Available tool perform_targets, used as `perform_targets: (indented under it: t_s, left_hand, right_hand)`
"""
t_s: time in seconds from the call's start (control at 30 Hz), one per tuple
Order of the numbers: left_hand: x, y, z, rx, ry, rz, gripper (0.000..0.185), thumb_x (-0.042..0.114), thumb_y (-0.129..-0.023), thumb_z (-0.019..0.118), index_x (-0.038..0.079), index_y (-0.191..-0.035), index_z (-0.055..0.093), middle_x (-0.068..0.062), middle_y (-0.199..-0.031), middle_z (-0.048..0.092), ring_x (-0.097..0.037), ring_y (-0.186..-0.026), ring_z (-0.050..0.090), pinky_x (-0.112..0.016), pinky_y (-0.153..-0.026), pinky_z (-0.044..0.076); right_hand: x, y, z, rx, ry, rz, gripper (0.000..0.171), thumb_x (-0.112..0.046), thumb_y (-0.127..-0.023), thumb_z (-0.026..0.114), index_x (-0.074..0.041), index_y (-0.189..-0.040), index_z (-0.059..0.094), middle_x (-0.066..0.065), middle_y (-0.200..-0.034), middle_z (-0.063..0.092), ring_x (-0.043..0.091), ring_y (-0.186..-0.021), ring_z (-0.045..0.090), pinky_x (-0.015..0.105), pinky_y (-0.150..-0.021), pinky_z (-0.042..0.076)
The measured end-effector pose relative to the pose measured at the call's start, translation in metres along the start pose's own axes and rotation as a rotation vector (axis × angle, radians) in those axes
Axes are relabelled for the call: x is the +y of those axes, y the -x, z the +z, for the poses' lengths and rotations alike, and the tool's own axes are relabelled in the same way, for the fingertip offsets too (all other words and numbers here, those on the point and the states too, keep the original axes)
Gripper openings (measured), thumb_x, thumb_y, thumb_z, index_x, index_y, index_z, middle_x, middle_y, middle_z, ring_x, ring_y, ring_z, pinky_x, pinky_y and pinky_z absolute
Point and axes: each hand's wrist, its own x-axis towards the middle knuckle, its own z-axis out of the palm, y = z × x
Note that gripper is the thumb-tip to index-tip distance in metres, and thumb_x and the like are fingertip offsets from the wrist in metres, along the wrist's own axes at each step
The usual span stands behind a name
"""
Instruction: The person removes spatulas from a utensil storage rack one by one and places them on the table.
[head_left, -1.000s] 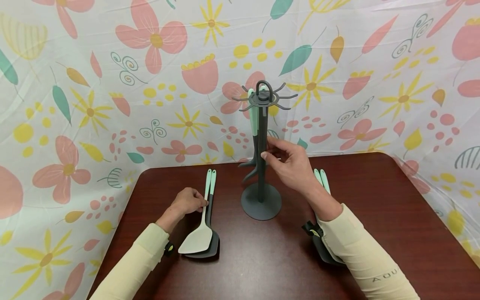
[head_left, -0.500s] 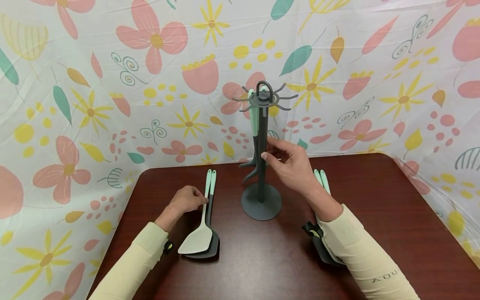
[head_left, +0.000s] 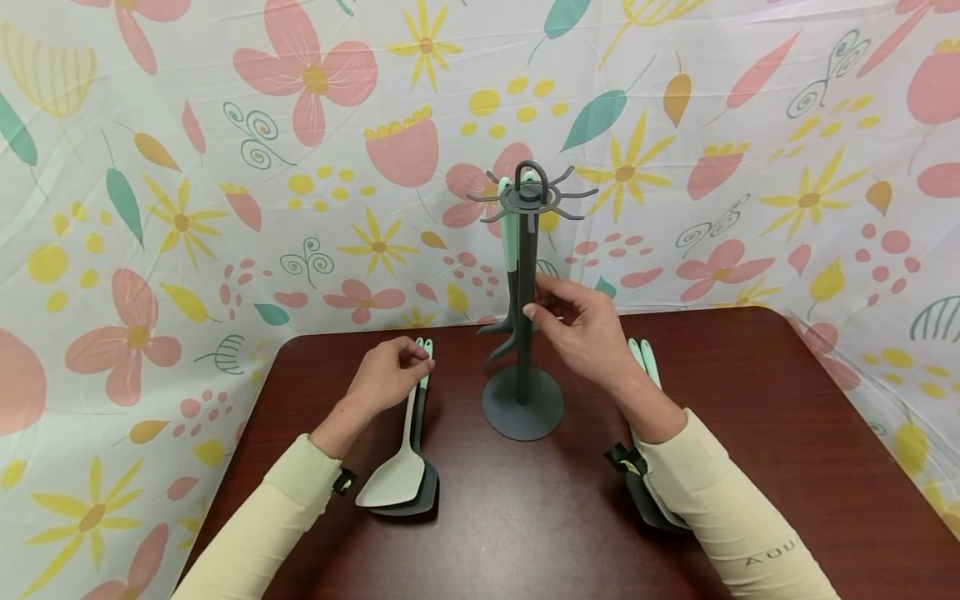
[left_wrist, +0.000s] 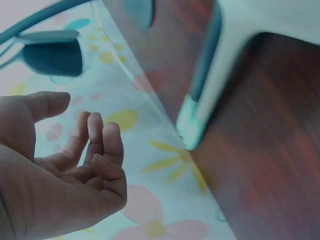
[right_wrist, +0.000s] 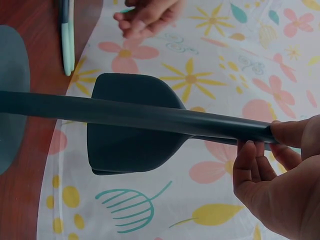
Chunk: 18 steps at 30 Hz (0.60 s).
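On the worktop (head_left: 750,433) stands the utensil stand (head_left: 522,300), its pole pinched by the right hand (head_left: 581,325); one utensil (head_left: 508,275) already hangs there; the left hand (head_left: 390,375), loosely curled, empty, hovers over two flat spatulas (head_left: 405,467); more utensils (head_left: 643,358) lie unhung, so most hanging looks left.

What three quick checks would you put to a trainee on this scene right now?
1. True or false: the right hand grips the pole of the stand.
2. The left hand holds: A) a spatula, B) nothing, C) the stand.
3. Fill in: ___ spatulas lie stacked beside the left hand.
Key: 1 true; 2 B; 3 two.
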Motion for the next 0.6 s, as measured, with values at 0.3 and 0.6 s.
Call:
perform_targets:
  t_s: [0.3, 0.6]
  left_hand:
    - [0.037, 0.004, 0.007, 0.070, 0.070, 0.215, 0.010, 0.028, -0.101, 0.074, 0.019, -0.106, 0.071, 0.005, -0.097, 0.071, -0.015, -0.090, 0.066, -0.036, -0.077, 0.051]
    - [0.065, -0.007, 0.013, 0.126, 0.122, 0.360, 0.014, 0.025, -0.103, 0.073, 0.014, -0.111, 0.072, 0.005, -0.101, 0.071, -0.015, -0.092, 0.066, -0.037, -0.084, 0.054]
  right_hand:
    - [-0.001, 0.000, 0.000, -0.003, 0.010, 0.003, 0.039, -0.004, -0.101, 0.072, -0.011, -0.139, 0.072, 0.010, -0.111, 0.078, 0.017, -0.096, 0.073, 0.024, -0.077, 0.059]
    - [0.000, 0.000, 0.000, -0.001, 0.015, -0.010, 0.038, -0.003, -0.101, 0.072, -0.009, -0.139, 0.072, 0.011, -0.110, 0.077, 0.017, -0.096, 0.074, 0.023, -0.077, 0.059]
